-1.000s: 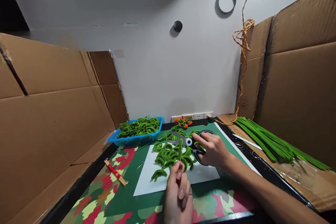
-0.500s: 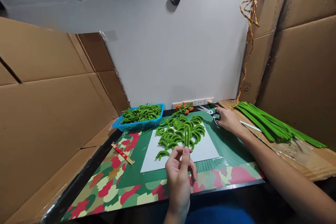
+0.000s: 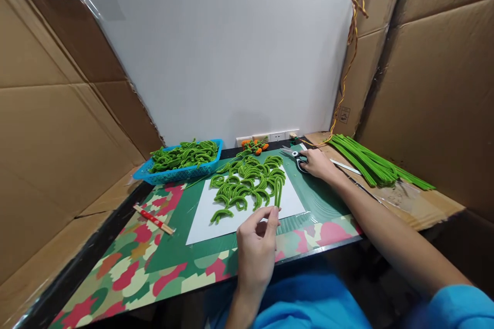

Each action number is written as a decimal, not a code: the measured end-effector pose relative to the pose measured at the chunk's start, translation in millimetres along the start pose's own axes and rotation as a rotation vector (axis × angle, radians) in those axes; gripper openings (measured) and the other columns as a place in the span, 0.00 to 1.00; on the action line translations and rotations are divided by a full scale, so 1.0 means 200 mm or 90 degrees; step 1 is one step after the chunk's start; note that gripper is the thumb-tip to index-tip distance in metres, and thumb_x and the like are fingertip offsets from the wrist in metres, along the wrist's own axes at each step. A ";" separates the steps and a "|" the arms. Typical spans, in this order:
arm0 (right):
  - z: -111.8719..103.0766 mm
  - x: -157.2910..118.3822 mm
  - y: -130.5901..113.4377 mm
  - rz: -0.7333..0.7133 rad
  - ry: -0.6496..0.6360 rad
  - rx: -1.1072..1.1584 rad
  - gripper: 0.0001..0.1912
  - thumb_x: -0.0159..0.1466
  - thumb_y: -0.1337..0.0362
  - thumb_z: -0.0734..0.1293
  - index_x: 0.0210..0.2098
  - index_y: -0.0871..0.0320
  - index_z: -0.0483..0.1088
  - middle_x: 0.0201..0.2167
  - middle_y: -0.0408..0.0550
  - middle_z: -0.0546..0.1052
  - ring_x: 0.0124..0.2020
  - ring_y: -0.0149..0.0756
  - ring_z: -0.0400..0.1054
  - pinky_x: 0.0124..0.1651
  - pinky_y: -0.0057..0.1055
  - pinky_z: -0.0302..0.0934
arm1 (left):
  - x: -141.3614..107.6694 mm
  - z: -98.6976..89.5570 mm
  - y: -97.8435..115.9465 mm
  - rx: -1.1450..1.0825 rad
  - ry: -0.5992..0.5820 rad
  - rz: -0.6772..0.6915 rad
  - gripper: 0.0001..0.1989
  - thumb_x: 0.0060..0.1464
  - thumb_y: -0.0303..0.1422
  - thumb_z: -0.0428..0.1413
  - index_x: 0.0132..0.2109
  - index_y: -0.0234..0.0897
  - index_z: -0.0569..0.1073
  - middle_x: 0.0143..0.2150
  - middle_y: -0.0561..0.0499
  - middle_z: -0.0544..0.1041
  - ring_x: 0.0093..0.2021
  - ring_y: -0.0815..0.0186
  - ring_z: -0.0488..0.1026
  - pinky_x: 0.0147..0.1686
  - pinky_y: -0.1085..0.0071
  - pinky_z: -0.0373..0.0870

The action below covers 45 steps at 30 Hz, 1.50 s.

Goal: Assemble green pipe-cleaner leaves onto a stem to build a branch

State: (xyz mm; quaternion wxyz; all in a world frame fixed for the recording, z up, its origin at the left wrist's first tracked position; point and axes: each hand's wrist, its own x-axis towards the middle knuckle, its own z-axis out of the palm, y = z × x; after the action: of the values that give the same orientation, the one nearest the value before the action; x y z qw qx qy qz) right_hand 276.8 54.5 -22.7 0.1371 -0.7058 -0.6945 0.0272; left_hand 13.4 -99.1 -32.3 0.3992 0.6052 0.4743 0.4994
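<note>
My left hand (image 3: 258, 239) is closed, thumb and fingertips pinching the lower end of a folded green pipe cleaner (image 3: 278, 191), which stands upright as a narrow loop. Over at the back right, my right hand (image 3: 317, 163) has its fingers closed around the handle of the scissors (image 3: 294, 153). The scissors lie low over the mat, slightly open blades pointing left and away. Many curved pieces of green pipe cleaner (image 3: 235, 190) are spread on a white sheet of paper (image 3: 200, 231), just beyond my left hand.
A blue basket (image 3: 181, 174) heaped with green pieces stands at the back left. Orange and green pipe-cleaner pieces (image 3: 255, 146) lie near the wall sockets (image 3: 277, 136). Chopsticks in a red wrapper (image 3: 153, 219) rest at left. Long green stems (image 3: 370, 162) lie at right. Cardboard walls (image 3: 440, 72) flank the table.
The camera view has tilted down and turned right. My left hand has moved the folded pipe cleaner slightly right relative to the paper. My right hand stays at the scissors.
</note>
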 end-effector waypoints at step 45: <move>-0.20 -0.13 -0.11 -0.352 -0.241 0.560 0.20 0.61 0.49 0.75 0.26 0.59 0.73 0.19 0.38 0.70 0.22 0.27 0.59 0.25 0.26 0.51 | -0.01 0.00 0.01 -0.049 -0.025 -0.011 0.19 0.66 0.50 0.58 0.39 0.38 0.76 0.28 0.55 0.72 0.16 0.75 0.61 0.15 0.77 0.55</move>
State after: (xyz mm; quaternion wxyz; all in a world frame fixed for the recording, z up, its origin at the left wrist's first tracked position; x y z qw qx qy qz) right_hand 263.3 23.2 16.5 0.2939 -0.3560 -0.7895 0.4044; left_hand 14.5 -101.3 -31.3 0.4359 0.5948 0.4519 0.5019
